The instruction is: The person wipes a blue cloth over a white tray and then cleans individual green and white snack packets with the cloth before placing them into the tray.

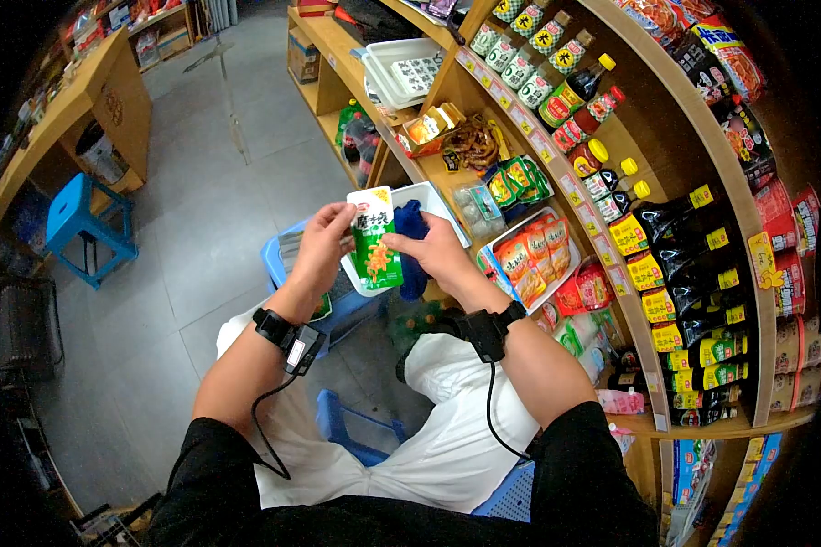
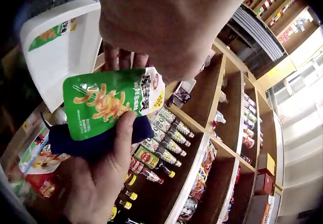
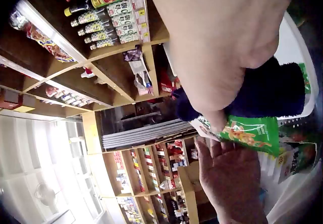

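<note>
Both hands hold a green and white snack packet (image 1: pixel 374 260) with printed food on its front, upright before the lap. My left hand (image 1: pixel 322 244) pinches its left edge near the top. From the other side my right hand (image 1: pixel 442 251) grips a dark blue cloth (image 1: pixel 412 244) and lays its thumb on the packet's front. In the left wrist view the cloth (image 2: pixel 83 142) bunches behind the packet (image 2: pixel 103 103). Under the hands stands a white plastic bin (image 2: pixel 63 65), with another green packet (image 2: pixel 48 36) inside it.
Shelves of sauce bottles (image 1: pixel 675 264) rise at the right. Beside the bin lie a tray of orange packets (image 1: pixel 534 255) and more snack packs (image 1: pixel 518 180). A blue stool (image 1: pixel 87 219) stands on the grey tiled floor (image 1: pixel 192 237) at the left.
</note>
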### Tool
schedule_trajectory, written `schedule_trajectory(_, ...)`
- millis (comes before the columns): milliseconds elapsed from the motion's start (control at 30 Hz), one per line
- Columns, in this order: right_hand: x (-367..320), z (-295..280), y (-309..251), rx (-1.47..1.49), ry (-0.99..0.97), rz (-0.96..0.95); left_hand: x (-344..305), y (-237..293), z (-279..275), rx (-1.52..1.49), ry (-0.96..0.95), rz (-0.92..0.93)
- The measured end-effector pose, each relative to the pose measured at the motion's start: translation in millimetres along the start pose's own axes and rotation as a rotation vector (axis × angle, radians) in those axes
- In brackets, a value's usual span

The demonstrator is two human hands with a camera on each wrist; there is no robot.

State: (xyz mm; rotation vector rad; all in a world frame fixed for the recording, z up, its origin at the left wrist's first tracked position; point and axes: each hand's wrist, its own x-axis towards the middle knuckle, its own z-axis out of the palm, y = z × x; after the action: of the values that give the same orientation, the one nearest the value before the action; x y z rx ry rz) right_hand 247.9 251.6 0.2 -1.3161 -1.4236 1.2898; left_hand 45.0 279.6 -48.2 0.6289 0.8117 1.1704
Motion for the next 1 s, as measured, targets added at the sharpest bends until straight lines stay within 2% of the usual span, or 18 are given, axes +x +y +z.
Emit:
schedule_trajectory(33,-0.6,0.0,-3.4,0.044,0.053,0.009,-1.4,1.1,1.4,-0.001,0.0,0.002)
schedule_trajectory(100,1.9,-1.7,-1.0,0.044,0.068,-0.009,-9.2,3.1,9.4,-0.002,-0.156,-0.168)
schedule_trajectory(200,2.0,-2.6,0.1,-0.055,0.08,0.011,-16.5,4.5,20.1,0.046,-0.159,-0.138)
schedule_trajectory(267,8.4,-4.8,15.8,-0.114,0.13,-0.116,-18.2,3.5,21.7,0.047,-0.152,-0.129)
schedule_trajectory(300,12.4,-6.8,25.1,-0.113,0.13,-0.115,-17.6,3.7,21.8,0.052,-0.163,-0.119)
schedule_trajectory(367,20.4,-11.7,40.3,-0.094,0.249,-0.129,-16.2,4.2,22.5,0.056,-0.173,-0.109)
schedule_trajectory(400,22.5,-16.3,42.1,-0.218,0.321,-0.142,-16.5,3.9,23.8,0.096,-0.157,-0.072)
schedule_trajectory(433,17.7,-12.8,29.2,-0.163,0.367,-0.192,-18.8,3.1,24.5,0.136,-0.138,-0.04)
schedule_trajectory(500,9.5,-9.8,5.3,-0.239,0.439,-0.176,-18.9,3.5,22.2,0.168,-0.173,-0.05)
schedule_trajectory(567,8.4,-7.6,0.5,-0.218,0.408,-0.205,-17.8,3.3,20.6,0.179,-0.189,-0.052)
schedule_trajectory(667,-0.9,-0.6,-16.9,-0.504,0.305,-0.488,-17.2,1.3,23.2,0.126,-0.238,-0.047)
schedule_trajectory(800,-1.0,4.2,-13.3,-0.562,0.183,-0.524,-19.8,-3.7,24.6,0.143,-0.176,-0.003)
schedule_trajectory(900,-5.9,6.5,-23.1,-0.551,0.091,-0.532,-17.9,-2.6,19.5,0.159,-0.2,0.02)
schedule_trajectory(1000,-7.4,7.3,-22.9,-0.542,0.094,-0.557,-18.5,1.6,19.7,0.197,-0.245,0.027)
